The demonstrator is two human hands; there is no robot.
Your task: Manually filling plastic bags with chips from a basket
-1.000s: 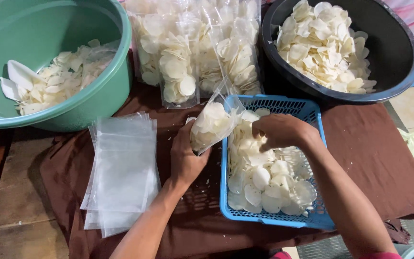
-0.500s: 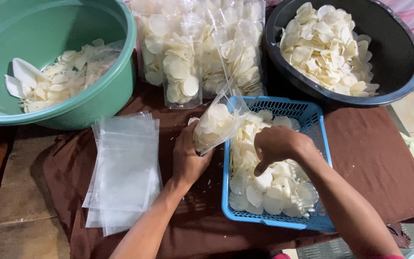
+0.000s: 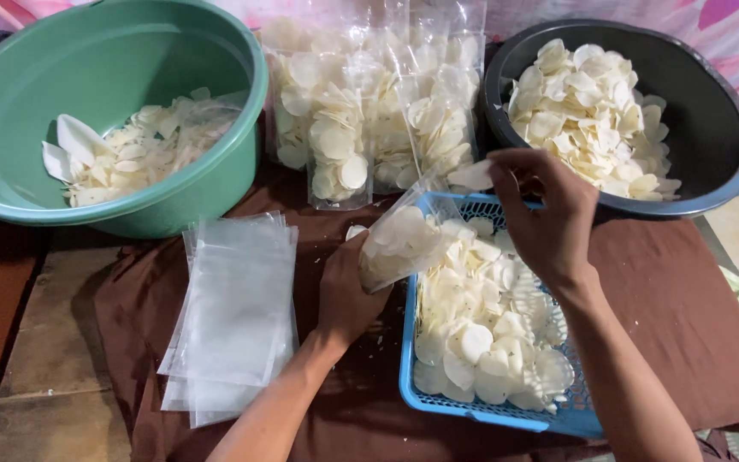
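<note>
- The left hand (image 3: 348,291) is clasped round a clear bag (image 3: 404,239) part-filled with pale round chips, holding it tilted, mouth up, against the left rim of the blue basket (image 3: 506,415).
- The right hand (image 3: 549,214) hovers above the far end of the basket, fingers curled, pinching one chip (image 3: 470,175) between thumb and fingertips just over the bag's open mouth.
- The basket lies on a brown cloth (image 3: 677,299) and is heaped with loose chips (image 3: 481,316).
- Left of the basket, beyond the left hand, a stack of empty bags (image 3: 233,308) lies flat on the cloth.
- Behind the basket stand filled bags (image 3: 361,120), upright and side by side.
- A black tub (image 3: 712,111) of chips sits behind the basket to the right, its rim just beside the basket's far corner.
- A green tub (image 3: 173,51), holding fewer chips, sits behind the stack, well left of the basket.
</note>
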